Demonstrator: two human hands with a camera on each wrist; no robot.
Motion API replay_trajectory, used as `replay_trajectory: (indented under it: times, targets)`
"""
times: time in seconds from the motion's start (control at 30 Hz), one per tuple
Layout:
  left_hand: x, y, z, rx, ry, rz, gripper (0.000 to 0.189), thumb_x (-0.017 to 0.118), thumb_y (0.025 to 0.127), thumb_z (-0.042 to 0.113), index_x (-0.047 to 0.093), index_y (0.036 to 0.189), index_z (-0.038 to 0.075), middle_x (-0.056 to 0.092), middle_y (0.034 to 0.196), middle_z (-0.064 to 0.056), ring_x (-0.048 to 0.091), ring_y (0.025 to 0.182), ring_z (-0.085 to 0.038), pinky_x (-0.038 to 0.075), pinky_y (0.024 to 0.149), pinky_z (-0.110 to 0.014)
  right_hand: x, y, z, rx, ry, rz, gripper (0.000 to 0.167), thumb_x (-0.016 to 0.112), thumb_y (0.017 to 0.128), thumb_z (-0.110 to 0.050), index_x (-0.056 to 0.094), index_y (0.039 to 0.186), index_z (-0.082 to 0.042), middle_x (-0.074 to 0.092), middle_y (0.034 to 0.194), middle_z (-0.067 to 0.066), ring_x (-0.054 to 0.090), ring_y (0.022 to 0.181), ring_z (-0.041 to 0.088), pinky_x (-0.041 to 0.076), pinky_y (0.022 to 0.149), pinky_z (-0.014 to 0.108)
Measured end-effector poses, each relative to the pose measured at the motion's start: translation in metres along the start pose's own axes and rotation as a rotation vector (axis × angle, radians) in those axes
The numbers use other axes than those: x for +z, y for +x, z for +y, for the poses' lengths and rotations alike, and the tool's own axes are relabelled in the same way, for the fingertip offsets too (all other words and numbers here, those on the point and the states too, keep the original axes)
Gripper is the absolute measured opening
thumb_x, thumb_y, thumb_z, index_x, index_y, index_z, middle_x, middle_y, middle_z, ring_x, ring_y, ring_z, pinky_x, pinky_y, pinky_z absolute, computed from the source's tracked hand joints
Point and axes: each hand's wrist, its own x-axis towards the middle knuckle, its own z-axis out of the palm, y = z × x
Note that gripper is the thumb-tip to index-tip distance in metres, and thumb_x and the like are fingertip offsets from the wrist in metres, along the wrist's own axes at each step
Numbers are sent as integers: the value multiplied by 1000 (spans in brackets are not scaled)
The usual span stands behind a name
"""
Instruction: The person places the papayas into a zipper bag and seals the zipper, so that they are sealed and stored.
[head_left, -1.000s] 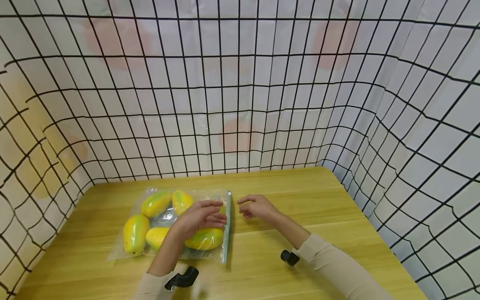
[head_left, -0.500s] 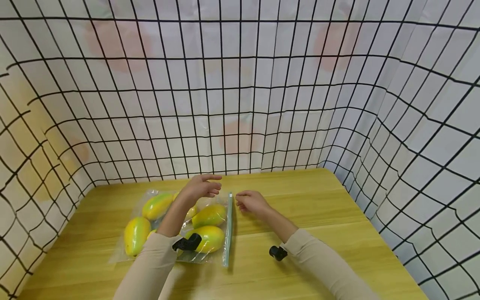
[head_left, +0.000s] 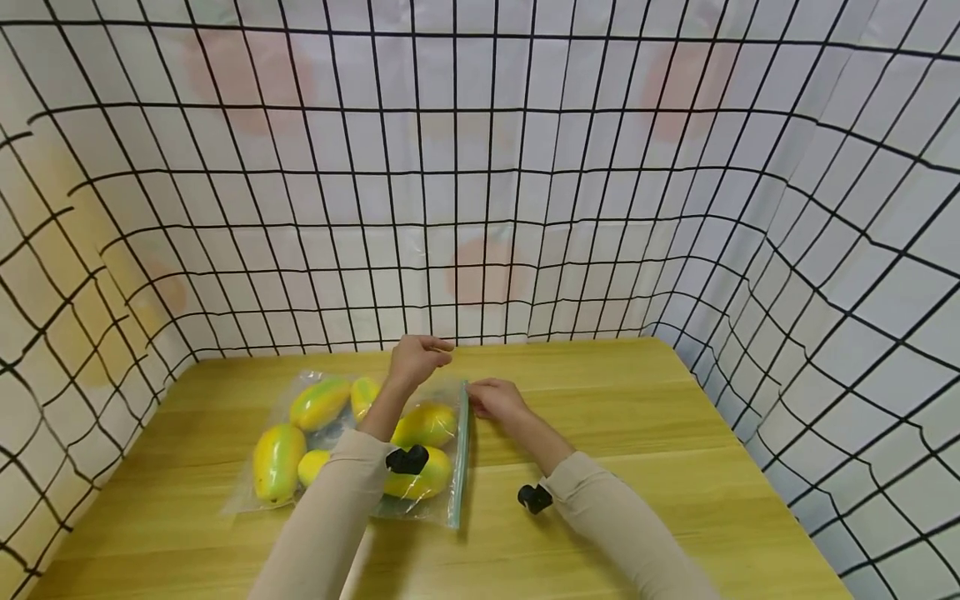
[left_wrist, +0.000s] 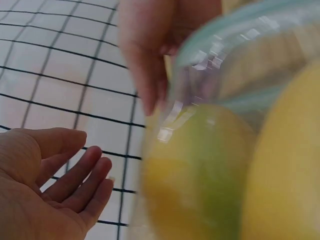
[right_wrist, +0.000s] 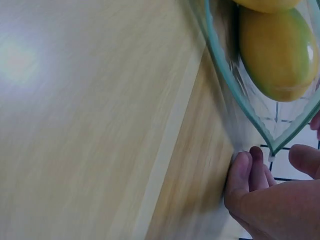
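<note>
A clear zip bag (head_left: 460,458) with a green seal strip lies flat, holding several yellow-green mangoes (head_left: 276,463). My left hand (head_left: 414,363) hovers over the bag's far edge. In the left wrist view the left hand (left_wrist: 60,185) has loosely bent fingers and holds nothing, apart from the bagged mango (left_wrist: 200,170). At the far end of the seal is my right hand (head_left: 501,400). Seen from the right wrist, the bag's corner (right_wrist: 273,147) points between thumb and fingers of the right hand (right_wrist: 275,200), with no pinch visible. My left forearm hides part of the bag.
The wooden table (head_left: 600,400) extends to the right of the bag. A white cloth wall with a black grid (head_left: 480,200) stands close behind the table and along both sides. A black camera (head_left: 407,460) sits at the left wrist, another camera (head_left: 535,498) at the right.
My left hand has moved from above the mangoes to the bag's far edge. The right hand has shifted slightly left, up to the far corner of the seal. The bag has hardly moved.
</note>
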Motion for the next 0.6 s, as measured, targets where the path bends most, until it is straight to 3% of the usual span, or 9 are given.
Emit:
replay_trajectory:
  times: [0.27,0.6]
  targets:
    - [14,0,-10,-7,52,36,17,75,87,9,80,103,5,77,103,-14,70,99,-32,57,79,-36,0,12,0,87,241,-16,32,66,96,-12,68,120,9,74,103,12,63,76,13,59,80,26]
    - [25,0,-17,-24,84,20,21,77,85,10,80,105,2,77,106,-12,70,98,-29,58,80,-34,1,10,1,107,294,-19,28,68,93,-9,72,117,6,76,96,5,66,83,12,57,81,25]
